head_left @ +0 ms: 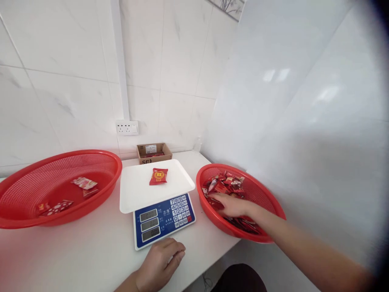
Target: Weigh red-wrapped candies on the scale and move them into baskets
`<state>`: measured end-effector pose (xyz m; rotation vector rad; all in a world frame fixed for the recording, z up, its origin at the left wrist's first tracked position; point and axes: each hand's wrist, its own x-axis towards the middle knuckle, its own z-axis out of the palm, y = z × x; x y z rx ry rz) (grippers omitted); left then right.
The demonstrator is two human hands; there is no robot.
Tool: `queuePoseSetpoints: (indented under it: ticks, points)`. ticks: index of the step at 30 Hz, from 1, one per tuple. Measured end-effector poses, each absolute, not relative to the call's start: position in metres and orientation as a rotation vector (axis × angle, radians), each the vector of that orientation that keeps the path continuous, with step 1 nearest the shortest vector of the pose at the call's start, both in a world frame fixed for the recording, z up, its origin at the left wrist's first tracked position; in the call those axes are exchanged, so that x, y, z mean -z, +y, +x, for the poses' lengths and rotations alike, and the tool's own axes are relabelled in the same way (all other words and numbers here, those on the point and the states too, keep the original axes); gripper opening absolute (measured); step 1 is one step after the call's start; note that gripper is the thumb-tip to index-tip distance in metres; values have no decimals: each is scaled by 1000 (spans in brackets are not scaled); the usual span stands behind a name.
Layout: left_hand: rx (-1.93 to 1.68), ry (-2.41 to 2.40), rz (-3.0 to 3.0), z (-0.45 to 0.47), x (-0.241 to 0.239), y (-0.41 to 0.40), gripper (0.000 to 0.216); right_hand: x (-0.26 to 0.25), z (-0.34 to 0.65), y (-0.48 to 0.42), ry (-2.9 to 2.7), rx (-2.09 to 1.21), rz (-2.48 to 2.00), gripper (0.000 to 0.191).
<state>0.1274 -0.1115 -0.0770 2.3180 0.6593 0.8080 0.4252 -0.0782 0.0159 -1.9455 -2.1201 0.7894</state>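
Observation:
My right hand point(231, 205) reaches into the red basket point(276, 207) on the right. Its fingers stretch out over shiny red snack packets point(221, 187) and touch them; the fingertips are partly hidden. My left hand point(162, 259) rests near the table's front edge with its fingers curled together and nothing visible in them. Just beyond it stands a blue and white digital scale point(165, 221). One red packet with a yellow round mark point(158, 176) lies on the scale's white tray point(136, 190).
A larger red basket point(109, 178) at the left holds several packets, some pink and white point(84, 183). Behind the scale is a small cardboard box point(154, 152) with reddish contents. A socket point(127, 127) is fixed on the tiled wall. The white table point(100, 251) ends near the right basket.

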Motion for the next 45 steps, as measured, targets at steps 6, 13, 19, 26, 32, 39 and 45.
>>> queuePoseSetpoints:
  ticks: [6,13,19,26,32,39,45]
  points:
    - [-770,702,2294,127,80,-109,24,-4,437,-108,-2178,-329,-2189,57]
    - [-778,715,2295,127,79,-109,24,-36,488,-94,-1826,38,-2289,63]
    - [-763,724,2295,128,79,-109,24,-28,469,-111,-2062,-407,-2158,31]
    - [-729,728,2289,127,80,-108,23,3,456,-123,-2214,-679,-2382,71]
    - [-684,724,2304,127,80,-107,24,3,458,-114,-2210,-778,-2260,40]
    - [-660,727,2291,127,82,-107,25,-3,487,-109,-1996,-656,-2200,29]
    - [-660,739,2287,127,84,-107,25,-14,510,-107,-1808,-608,-2105,21]
